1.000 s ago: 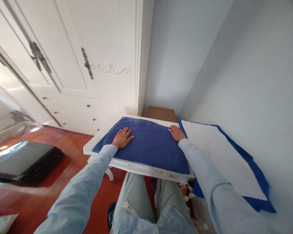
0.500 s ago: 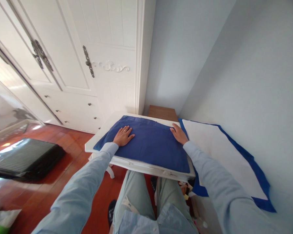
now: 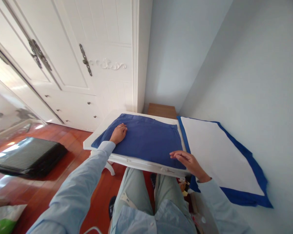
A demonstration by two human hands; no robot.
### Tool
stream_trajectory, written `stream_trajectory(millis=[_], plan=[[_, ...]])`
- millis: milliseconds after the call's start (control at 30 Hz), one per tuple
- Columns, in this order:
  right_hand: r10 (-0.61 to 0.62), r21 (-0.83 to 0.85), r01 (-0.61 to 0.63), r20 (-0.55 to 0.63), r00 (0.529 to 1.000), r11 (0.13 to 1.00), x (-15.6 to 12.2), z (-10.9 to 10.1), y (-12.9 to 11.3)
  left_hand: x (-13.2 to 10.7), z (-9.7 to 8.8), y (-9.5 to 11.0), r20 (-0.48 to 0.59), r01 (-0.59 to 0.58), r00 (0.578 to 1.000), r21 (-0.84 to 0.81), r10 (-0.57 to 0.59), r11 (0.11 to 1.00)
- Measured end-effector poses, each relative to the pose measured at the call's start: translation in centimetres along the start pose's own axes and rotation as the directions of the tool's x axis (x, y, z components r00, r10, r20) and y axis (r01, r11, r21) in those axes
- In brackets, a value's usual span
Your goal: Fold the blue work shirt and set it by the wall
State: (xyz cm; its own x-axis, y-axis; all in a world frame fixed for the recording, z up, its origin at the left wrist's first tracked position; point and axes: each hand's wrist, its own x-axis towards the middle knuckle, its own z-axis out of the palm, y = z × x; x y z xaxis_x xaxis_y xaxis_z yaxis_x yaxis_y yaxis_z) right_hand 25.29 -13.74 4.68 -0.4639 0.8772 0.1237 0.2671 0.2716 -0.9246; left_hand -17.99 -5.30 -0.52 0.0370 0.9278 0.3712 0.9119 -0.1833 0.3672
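Observation:
A blue cloth garment (image 3: 148,139) lies spread flat over a small white table (image 3: 88,143), with a band and a button tab along its far edge. On its upper left part rests my left hand (image 3: 119,133), fingers curled in with nothing visible in them. My right hand (image 3: 187,161) is at the garment's near right side, fingers loosely bent, pointing left and slightly apart at the tips, holding nothing. Whether its fingertips touch the cloth I cannot tell.
Right of the table lies a white sheet (image 3: 219,152) on a larger blue cloth (image 3: 261,174), against the grey wall. A white wardrobe (image 3: 109,81) and a brown wooden box (image 3: 161,110) stand behind. A black suitcase (image 3: 29,157) lies on the red wooden floor at left.
My right hand has moved from the garment's far right corner down toward its near right side. My left hand's fingers have gone from spread flat to curled.

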Motion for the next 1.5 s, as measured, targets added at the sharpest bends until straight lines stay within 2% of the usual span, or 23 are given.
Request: stream_trajectory(millis=[200,300,400,533,633,733,833,867,933,1067,1200,1300,1400,1500], plan=[[0.149,0.05,-0.144,-0.134,0.98,0.988,-4.3,1.2,1.2,0.5,-1.5,0.3,-0.06,0.07,0.996,-0.012,-0.071,0.997],[0.216,0.135,-0.193,-0.183,0.959,0.972,-5.4,1.9,1.7,0.6,-2.3,2.2,-0.069,0.095,0.993,-0.022,-0.097,0.995],[0.263,0.211,-0.217,-0.224,0.938,0.953,-5.7,2.4,1.7,0.1,-2.8,6.7,-0.055,0.061,0.996,-0.135,-0.069,0.989],[0.289,0.244,-0.236,-0.211,0.934,0.941,-5.1,2.7,1.1,-1.8,-2.4,15.1,0.017,-0.13,0.99,-0.274,0.14,0.953],[0.279,0.235,-0.235,-0.178,0.944,0.943,-4.8,3.0,0.6,-4.1,-0.8,20.0,0.122,-0.266,0.942,-0.295,0.312,0.918],[0.28,0.235,-0.241,-0.15,0.948,0.942,-5.3,3.2,0.7,-6.4,1.5,22.4,0.152,-0.407,0.878,-0.263,0.454,0.875],[0.312,0.249,-0.274,-0.127,0.941,0.929,-6.3,3.3,1.3,-8.2,3.7,22.8,0.207,-0.535,0.797,-0.195,0.568,0.822],[0.329,0.256,-0.292,-0.118,0.937,0.922,-6.6,3.3,1.5,-8.6,4.3,22.7,0.227,-0.559,0.779,-0.17,0.584,0.812],[0.378,0.279,-0.34,-0.091,0.921,0.898,-7.4,3.3,2.1,-9.2,5.2,22.4,0.244,-0.576,0.771,-0.129,0.589,0.807],[0.474,0.315,-0.456,0.022,0.88,0.832,-8.3,3.3,2.9,-9.6,5.9,22.2,0.2,-0.561,0.793,-0.129,0.575,0.818],[0.503,0.402,-0.507,0.126,0.855,0.762,-8.5,3.1,2.8,-9.6,5.4,22.2,0.133,-0.503,0.834,-0.214,0.535,0.838],[0.456,0.545,-0.51,0.244,0.856,0.666,-8.0,2.7,2.1,-9.7,4.1,21.9,0.036,-0.447,0.875,-0.323,0.483,0.834],[0.348,0.651,-0.514,0.378,0.858,0.559,-7.1,2.5,1.3,-10.3,2.5,21.3,-0.078,-0.454,0.881,-0.41,0.466,0.791],[0.326,0.701,-0.502,0.383,0.864,0.507,-5.5,2.7,0.6,-11.4,1.3,20.8,-0.136,-0.473,0.876,-0.432,0.463,0.768]])
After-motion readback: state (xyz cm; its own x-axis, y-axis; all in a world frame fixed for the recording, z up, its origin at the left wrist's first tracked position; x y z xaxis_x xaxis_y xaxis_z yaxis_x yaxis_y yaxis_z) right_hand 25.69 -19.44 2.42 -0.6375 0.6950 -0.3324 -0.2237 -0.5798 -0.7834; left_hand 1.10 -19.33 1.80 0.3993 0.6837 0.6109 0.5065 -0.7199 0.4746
